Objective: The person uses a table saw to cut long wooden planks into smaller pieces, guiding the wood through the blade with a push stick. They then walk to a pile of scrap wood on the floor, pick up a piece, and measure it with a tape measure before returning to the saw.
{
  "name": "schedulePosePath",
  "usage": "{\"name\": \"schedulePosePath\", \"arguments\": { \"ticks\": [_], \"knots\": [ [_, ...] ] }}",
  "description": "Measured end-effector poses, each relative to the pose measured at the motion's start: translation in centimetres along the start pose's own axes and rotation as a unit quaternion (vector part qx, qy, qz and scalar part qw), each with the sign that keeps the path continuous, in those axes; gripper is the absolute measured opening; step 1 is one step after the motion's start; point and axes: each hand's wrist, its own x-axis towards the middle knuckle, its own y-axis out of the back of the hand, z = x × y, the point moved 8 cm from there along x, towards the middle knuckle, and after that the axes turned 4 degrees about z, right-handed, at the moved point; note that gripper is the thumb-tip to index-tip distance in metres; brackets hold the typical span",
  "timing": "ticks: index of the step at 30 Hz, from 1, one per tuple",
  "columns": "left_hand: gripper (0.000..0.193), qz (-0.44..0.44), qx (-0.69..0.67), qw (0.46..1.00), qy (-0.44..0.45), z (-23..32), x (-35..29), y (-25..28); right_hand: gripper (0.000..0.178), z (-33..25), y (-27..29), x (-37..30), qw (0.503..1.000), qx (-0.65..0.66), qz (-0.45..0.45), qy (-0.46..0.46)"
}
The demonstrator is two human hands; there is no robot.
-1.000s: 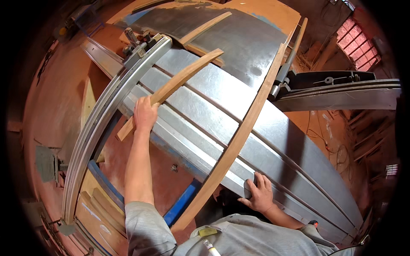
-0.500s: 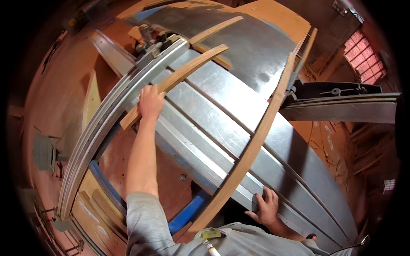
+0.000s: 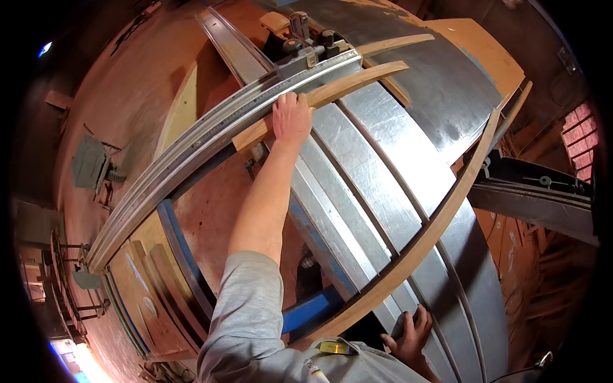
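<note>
My left hand [image 3: 294, 118] is closed over the near part of a short wooden strip [image 3: 357, 80], which lies along an aluminium fence rail [image 3: 223, 115]. The strip's far end reaches over the metal saw table [image 3: 396, 147]. At the lower right, my right hand [image 3: 410, 338] rests by the table's near edge, thumb and fingers apart, holding no workpiece. Between the hands, a long wooden strip [image 3: 440, 223] crosses the table, running from near my body to the far right. Its near end is hidden by my shirt.
Another wooden strip [image 3: 396, 43] lies beyond the fence's end, near a clamp-like fitting [image 3: 303, 48]. A blue frame bar [image 3: 313, 309] passes below the long strip. More boards [image 3: 169, 281] lie at lower left. A dark metal arm [image 3: 536, 188] juts out at right.
The view has swung left, so the table and strips appear farther right. My left hand still grips the short strip, which now sits closer along the fence. My right hand's fingers are more bent.
</note>
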Motion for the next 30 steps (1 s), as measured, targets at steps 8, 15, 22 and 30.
{"name": "schedulePosePath", "arguments": {
  "ticks": [8,15,22,30],
  "knots": [
    [0.038,-0.023,0.093,0.995,0.035,0.1,1.1,-1.0,0.079,0.3,-0.2,0.0,1.0,-0.002,-0.001,0.007],
    [0.07,0.056,0.095,0.993,0.05,0.0,2.0,2.0,0.079,-0.2,-0.4,-0.2,1.0,-0.008,0.0,0.008],
    [0.078,-0.093,0.097,0.989,0.059,-0.3,3.6,0.8,0.077,0.0,0.2,0.1,1.0,0.011,-0.012,-0.014],
    [0.08,-0.07,0.102,0.991,0.056,-0.1,3.3,1.7,0.078,0.5,0.7,0.3,1.0,-0.004,-0.009,-0.01]
  ]
}}
